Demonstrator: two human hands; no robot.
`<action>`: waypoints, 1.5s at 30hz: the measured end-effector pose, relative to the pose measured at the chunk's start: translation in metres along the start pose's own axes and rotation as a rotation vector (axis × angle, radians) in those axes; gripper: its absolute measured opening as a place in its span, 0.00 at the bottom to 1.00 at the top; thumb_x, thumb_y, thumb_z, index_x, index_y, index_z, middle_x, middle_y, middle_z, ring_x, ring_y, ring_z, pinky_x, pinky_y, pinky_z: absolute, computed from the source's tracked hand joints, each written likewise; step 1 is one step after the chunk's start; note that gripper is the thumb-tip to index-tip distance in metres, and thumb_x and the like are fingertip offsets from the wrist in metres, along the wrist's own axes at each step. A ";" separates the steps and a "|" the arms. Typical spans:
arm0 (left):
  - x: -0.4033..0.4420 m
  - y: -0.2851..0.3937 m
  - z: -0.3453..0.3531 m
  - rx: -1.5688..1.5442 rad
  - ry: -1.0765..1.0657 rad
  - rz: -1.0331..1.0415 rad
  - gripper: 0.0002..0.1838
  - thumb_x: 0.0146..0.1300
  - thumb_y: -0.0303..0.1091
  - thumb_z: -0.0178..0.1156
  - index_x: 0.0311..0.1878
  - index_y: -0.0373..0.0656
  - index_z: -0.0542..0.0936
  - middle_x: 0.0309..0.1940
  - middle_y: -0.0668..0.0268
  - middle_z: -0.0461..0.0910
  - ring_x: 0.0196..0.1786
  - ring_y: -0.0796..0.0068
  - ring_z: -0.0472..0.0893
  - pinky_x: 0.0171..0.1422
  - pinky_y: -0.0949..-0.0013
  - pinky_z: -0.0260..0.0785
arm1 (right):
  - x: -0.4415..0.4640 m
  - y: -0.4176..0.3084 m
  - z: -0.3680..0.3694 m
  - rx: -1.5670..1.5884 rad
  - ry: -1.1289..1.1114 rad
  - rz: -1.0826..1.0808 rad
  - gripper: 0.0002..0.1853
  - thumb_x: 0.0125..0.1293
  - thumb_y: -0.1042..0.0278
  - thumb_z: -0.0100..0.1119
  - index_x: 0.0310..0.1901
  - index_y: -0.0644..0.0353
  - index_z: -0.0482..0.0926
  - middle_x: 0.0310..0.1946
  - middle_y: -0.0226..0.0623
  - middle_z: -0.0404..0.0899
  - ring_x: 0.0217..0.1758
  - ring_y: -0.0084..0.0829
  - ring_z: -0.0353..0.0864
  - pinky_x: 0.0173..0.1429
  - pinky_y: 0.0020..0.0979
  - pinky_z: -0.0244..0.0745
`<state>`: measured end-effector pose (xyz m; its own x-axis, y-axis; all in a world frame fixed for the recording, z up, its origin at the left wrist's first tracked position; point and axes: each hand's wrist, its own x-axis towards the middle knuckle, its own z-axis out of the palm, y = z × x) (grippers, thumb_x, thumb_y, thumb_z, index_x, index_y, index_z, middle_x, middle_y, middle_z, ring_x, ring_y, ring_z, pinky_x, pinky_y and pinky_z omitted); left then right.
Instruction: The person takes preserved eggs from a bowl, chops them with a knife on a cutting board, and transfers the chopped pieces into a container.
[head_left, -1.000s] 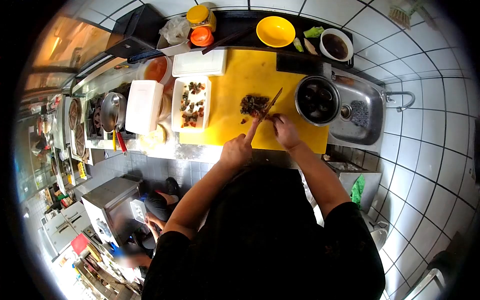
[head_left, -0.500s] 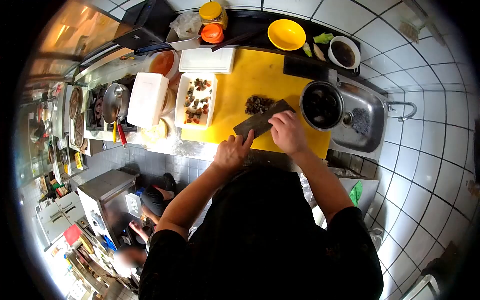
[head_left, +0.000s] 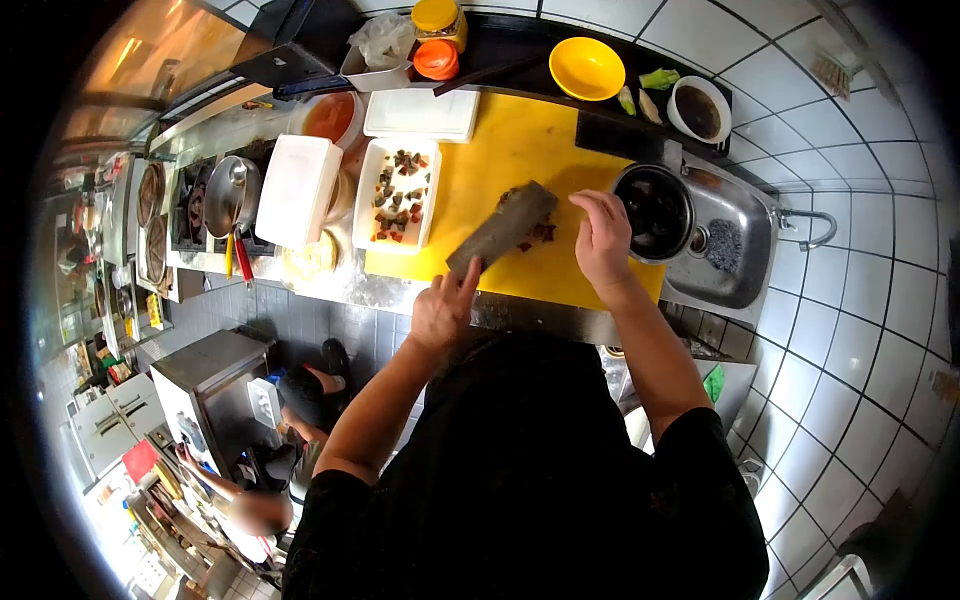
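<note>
My left hand (head_left: 445, 308) is closed round the handle end of a wide-bladed cleaver (head_left: 503, 225), its index finger stretched along the metal. The blade lies slanted over a small heap of chopped dark, reddish pieces (head_left: 541, 234) on the yellow cutting board (head_left: 500, 140), covering most of the heap. Just right of the blade, my right hand (head_left: 603, 240) is held apart from it with fingers extended and nothing in them. A white tub (head_left: 429, 215) left of the heap contains similar dark and orange-red pieces. Close by my right hand stands a metal pot (head_left: 688, 225) with dark, rounded things in it.
A steel sink (head_left: 750, 270) with a tap adjoins the board on the right. Along the back are a yellow bowl (head_left: 587, 69), a white bowl of dark liquid (head_left: 700, 108) and lidded jars. Pans (head_left: 231, 197) sit on the stove at left. Another person (head_left: 310, 390) is behind, lower left.
My right hand has come off the cleaver and moved right. The cleaver has swung to a steeper slant over the heap, with my left hand shifting slightly left. The other person's arm has moved.
</note>
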<state>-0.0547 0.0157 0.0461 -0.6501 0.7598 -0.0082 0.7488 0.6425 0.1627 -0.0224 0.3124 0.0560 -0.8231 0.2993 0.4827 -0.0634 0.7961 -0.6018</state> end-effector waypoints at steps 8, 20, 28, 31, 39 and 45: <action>0.020 0.016 0.027 -0.192 -0.147 -0.190 0.35 0.61 0.32 0.62 0.75 0.48 0.72 0.38 0.54 0.80 0.39 0.52 0.84 0.39 0.51 0.80 | -0.078 -0.001 0.049 -0.239 -0.450 0.212 0.49 0.65 0.51 0.72 0.78 0.70 0.57 0.80 0.65 0.48 0.82 0.65 0.50 0.83 0.57 0.53; -0.015 -0.003 0.030 -1.012 -0.110 -0.715 0.44 0.72 0.26 0.57 0.86 0.50 0.47 0.32 0.48 0.85 0.25 0.64 0.83 0.30 0.60 0.77 | -0.043 0.014 0.109 -0.245 -0.337 0.187 0.56 0.62 0.38 0.72 0.79 0.69 0.56 0.78 0.71 0.50 0.81 0.69 0.51 0.82 0.60 0.53; -0.006 -0.002 0.039 -1.201 -0.147 -0.809 0.45 0.73 0.24 0.56 0.86 0.51 0.45 0.35 0.55 0.86 0.27 0.67 0.82 0.32 0.63 0.77 | -0.040 0.012 0.127 -0.223 -0.273 0.207 0.48 0.69 0.36 0.62 0.78 0.65 0.60 0.76 0.69 0.58 0.79 0.67 0.59 0.81 0.58 0.58; 0.001 0.003 0.054 -1.205 -0.190 -0.777 0.43 0.73 0.23 0.57 0.86 0.49 0.47 0.45 0.52 0.86 0.39 0.63 0.86 0.44 0.63 0.81 | -0.040 0.013 0.124 -0.222 -0.277 0.180 0.47 0.69 0.37 0.62 0.77 0.65 0.62 0.74 0.69 0.61 0.78 0.66 0.60 0.80 0.58 0.58; 0.038 0.040 0.068 -1.019 -0.054 -0.427 0.43 0.68 0.26 0.62 0.83 0.40 0.54 0.72 0.35 0.69 0.78 0.44 0.67 0.80 0.57 0.60 | -0.040 0.014 0.124 -0.144 -0.207 0.241 0.39 0.71 0.49 0.64 0.76 0.63 0.64 0.75 0.63 0.61 0.78 0.65 0.60 0.80 0.55 0.60; 0.048 0.046 0.073 -1.015 -0.004 -0.325 0.40 0.66 0.23 0.61 0.81 0.37 0.59 0.69 0.36 0.73 0.75 0.44 0.72 0.77 0.57 0.65 | -0.046 0.018 0.126 -0.084 -0.081 0.211 0.30 0.75 0.60 0.60 0.73 0.63 0.69 0.76 0.60 0.62 0.78 0.63 0.61 0.79 0.54 0.62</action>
<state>-0.0418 0.0889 -0.0185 -0.7974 0.5687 -0.2020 0.0805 0.4320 0.8983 -0.0564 0.2466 -0.0570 -0.8558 0.4231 0.2975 0.1592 0.7627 -0.6268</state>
